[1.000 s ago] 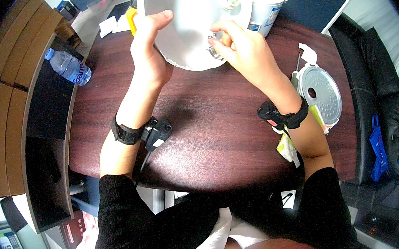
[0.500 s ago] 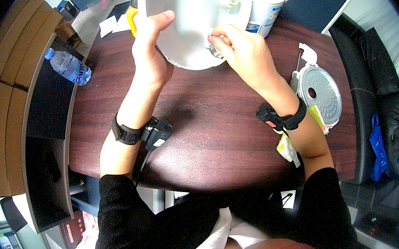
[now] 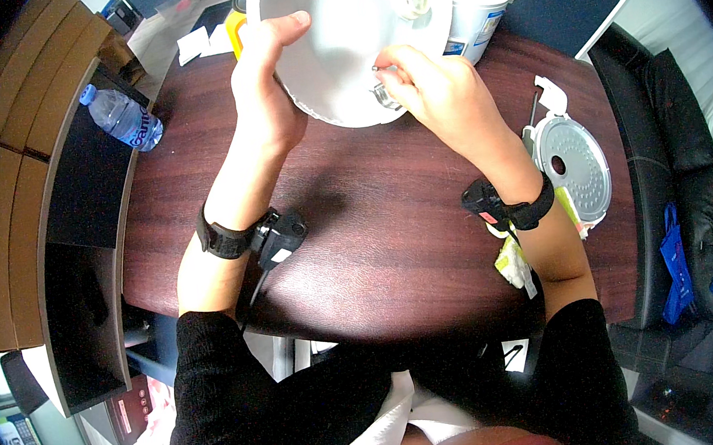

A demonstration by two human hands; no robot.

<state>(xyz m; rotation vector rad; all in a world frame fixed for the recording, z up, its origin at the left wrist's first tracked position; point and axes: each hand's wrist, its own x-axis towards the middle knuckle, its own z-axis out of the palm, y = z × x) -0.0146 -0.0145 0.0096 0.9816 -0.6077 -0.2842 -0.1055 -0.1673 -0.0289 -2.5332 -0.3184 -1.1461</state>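
My left hand (image 3: 266, 93) grips the left rim of a white bowl-shaped shell (image 3: 337, 33), its thumb over the edge. The shell is tilted so that its hollow inside faces me, and a round cream fitting (image 3: 417, 1) sits inside at the upper right. Near the shell's lower right rim, my right hand (image 3: 438, 92) is closed in a pinch on a small metal part (image 3: 383, 94). The fingers partly cover that part, and I cannot tell whether it is fixed to the shell.
A white rice cooker body (image 3: 478, 14) stands behind the shell. Right of my right forearm lies a round grey-and-white lid (image 3: 575, 166), with a green-and-white cloth (image 3: 513, 267) nearby. A water bottle (image 3: 124, 117) stands at the table's (image 3: 374, 221) left edge. Brown boxes (image 3: 5, 225) are stacked at far left.
My right hand has shifted slightly and turned a little at the metal part, showing more of it. My left hand and the shell have barely moved.
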